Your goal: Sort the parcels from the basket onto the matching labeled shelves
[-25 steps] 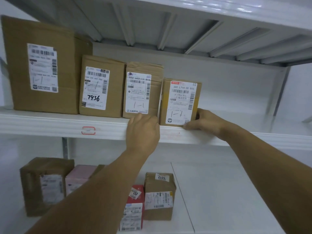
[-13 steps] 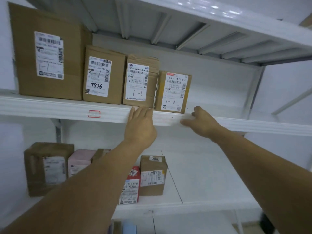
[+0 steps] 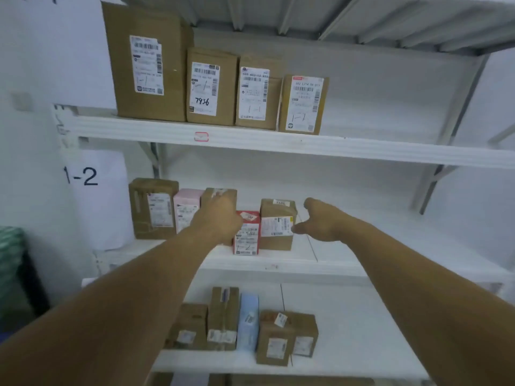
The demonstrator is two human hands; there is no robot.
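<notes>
Several brown parcels stand in a row on the top shelf; the rightmost is a small box with a white label marked 1-1. My left hand hangs in front of the middle shelf, over a brown box, holding nothing. My right hand is stretched out with relaxed fingers beside a brown parcel, empty. A red parcel stands between the two hands. The basket is out of sight.
A sheet marked 1-2 hangs at the left of the middle shelf. A pink parcel and a larger brown one stand further left. The lower shelf carries several small boxes and a light blue parcel.
Both hands have left the top shelf's front edge and dropped to the level of the middle shelf. The view has pulled back and tilted down, and the small 1-1 box stays on the top shelf.
</notes>
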